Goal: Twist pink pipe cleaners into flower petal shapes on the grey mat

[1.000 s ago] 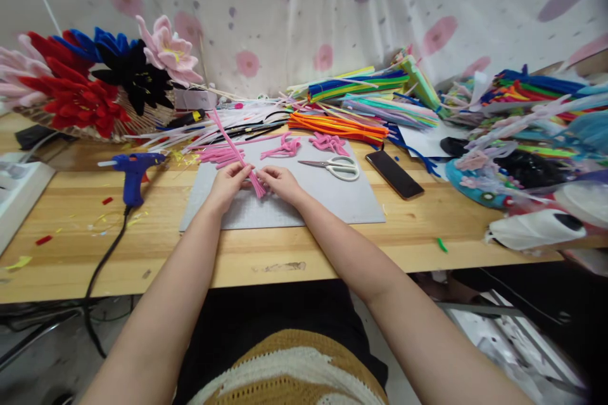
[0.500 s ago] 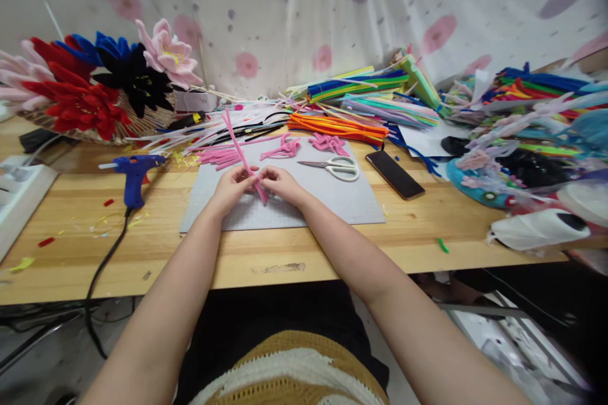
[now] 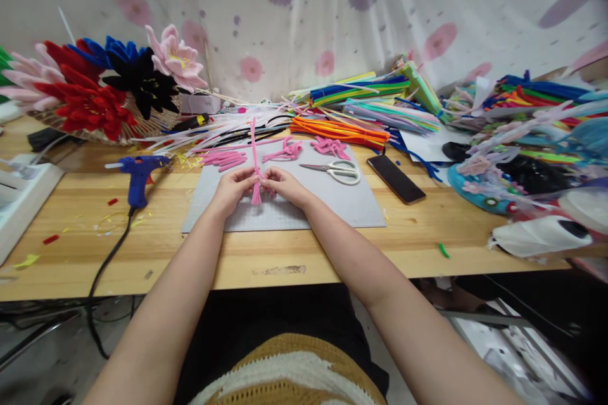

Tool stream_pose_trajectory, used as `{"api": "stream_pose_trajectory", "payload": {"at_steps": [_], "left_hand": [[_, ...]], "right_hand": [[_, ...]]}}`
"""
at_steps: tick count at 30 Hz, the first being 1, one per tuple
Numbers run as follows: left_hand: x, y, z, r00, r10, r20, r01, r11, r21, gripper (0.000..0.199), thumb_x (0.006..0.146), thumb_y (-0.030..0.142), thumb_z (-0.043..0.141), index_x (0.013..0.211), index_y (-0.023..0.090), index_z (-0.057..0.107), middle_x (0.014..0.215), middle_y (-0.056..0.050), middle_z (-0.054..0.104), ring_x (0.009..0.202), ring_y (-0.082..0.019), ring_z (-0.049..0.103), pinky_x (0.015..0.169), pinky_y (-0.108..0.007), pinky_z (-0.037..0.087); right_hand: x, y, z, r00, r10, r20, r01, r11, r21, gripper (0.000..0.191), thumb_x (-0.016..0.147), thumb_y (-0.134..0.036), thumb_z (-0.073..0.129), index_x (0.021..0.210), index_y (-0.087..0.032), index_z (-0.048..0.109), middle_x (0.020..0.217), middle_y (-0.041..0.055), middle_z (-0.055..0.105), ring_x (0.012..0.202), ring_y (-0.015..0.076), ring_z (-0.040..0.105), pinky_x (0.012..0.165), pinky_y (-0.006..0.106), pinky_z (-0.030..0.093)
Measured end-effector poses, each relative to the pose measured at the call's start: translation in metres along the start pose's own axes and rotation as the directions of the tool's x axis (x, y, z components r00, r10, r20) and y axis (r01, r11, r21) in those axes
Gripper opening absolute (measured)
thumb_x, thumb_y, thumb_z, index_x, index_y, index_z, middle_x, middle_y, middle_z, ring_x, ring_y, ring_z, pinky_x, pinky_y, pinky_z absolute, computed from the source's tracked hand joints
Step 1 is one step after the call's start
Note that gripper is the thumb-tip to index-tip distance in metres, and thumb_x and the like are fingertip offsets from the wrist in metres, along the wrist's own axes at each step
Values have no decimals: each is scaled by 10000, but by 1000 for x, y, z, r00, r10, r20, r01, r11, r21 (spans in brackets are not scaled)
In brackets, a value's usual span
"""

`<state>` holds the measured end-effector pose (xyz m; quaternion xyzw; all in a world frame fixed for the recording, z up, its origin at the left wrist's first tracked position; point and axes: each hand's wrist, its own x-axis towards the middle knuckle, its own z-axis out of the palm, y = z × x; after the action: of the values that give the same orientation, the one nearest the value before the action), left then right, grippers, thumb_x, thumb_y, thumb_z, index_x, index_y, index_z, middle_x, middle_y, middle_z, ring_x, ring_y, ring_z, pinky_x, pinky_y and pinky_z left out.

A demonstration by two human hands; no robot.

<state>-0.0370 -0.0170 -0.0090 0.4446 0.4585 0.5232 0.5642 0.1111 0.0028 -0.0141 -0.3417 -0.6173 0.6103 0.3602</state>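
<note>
Between my two hands a small bundle of pink pipe cleaners point(image 3: 254, 147) stands nearly upright, its lower ends fanned out below my fingers. My left hand point(image 3: 234, 188) pinches it from the left, and my right hand point(image 3: 284, 185) pinches it from the right near the same spot. Fingertips partly hide where the strands meet. Under them lies a grey cutting mat point(image 3: 327, 212). On it are cut pink pipe cleaner pieces point(image 3: 224, 158), two bent pink pipe cleaner shapes, one in the middle point(image 3: 286, 149) and one to the right point(image 3: 331, 147), and white-handled scissors point(image 3: 342, 172).
A blue glue gun point(image 3: 137, 180) with a black cord lies left of the mat. Right of it is a phone point(image 3: 396, 179). Behind lie bundles of coloured pipe cleaners point(image 3: 339, 131). Fuzzy flowers point(image 3: 97, 104) stand back left; a white thread spool point(image 3: 539, 232) lies far right.
The pink bundle has turned from leaning left to nearly upright, with its lower ends swung left. Both hands stay close together around it. The whole view has shifted slightly.
</note>
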Motion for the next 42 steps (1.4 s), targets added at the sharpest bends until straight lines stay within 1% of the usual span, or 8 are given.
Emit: {"api": "stream_pose_trajectory", "payload": {"at_steps": [4,7,10,16,22,30,38,42], "left_hand": [[0,0,0,1000,-12,-17,12,999,31,452,472,339,802,861,139,690,728,-39,668,530,-102,555,469,-209,388],[0,0,0,999,-20,-40,22,999,34,422,461,323,803,818,135,681,697,-30,661,525,-105,557,470,-212,399],[-1,0,2,998,-10,-55,13,999,52,407,450,310,802,789,135,660,666,-19,647,520,-108,560,473,-215,412],[-3,1,6,999,41,1,-41,995,88,349,486,301,766,735,134,586,606,7,591,498,-107,543,458,-221,426],[-4,2,6,1000,7,-22,-6,998,62,382,473,299,776,757,137,578,645,4,601,534,-110,557,529,-248,458],[-1,-2,4,997,76,12,-76,992,97,356,478,279,763,754,134,591,661,-3,611,568,-111,568,559,-241,456],[-2,1,-3,996,18,88,-14,999,-46,388,508,218,761,863,145,622,775,-8,635,636,-121,604,620,-259,480],[-3,4,-3,996,-16,83,26,993,-117,401,473,181,779,848,141,643,737,-3,641,635,-101,597,623,-226,479]], "right_hand": [[0,1,-2,999,-3,38,3,1000,7,197,699,-271,599,746,-175,434,615,-52,529,503,57,471,472,177,363],[0,2,-2,999,-12,49,12,1000,-3,194,676,-248,614,748,-168,453,622,-51,515,529,57,479,484,173,369],[0,2,1,1000,-1,0,1,1000,-31,134,689,-189,568,718,-169,439,581,-60,488,500,52,457,477,171,360],[1,-1,5,996,15,-86,-22,997,-77,128,693,-149,532,699,-179,408,532,-79,463,449,50,417,436,165,326],[1,0,1,1000,23,6,-23,1000,-14,183,671,-175,588,719,-180,411,556,-70,500,461,59,465,445,177,363],[2,-1,4,999,26,-32,-27,998,-48,145,657,-105,539,681,-176,415,495,-85,487,401,46,417,399,169,312],[0,-5,0,999,36,-36,-38,999,-37,77,709,-149,520,691,-171,449,467,-79,476,402,54,420,415,173,311],[2,0,-4,1000,7,4,-7,1000,-14,93,709,-203,548,708,-160,465,479,-79,482,413,54,429,424,170,317]]}}
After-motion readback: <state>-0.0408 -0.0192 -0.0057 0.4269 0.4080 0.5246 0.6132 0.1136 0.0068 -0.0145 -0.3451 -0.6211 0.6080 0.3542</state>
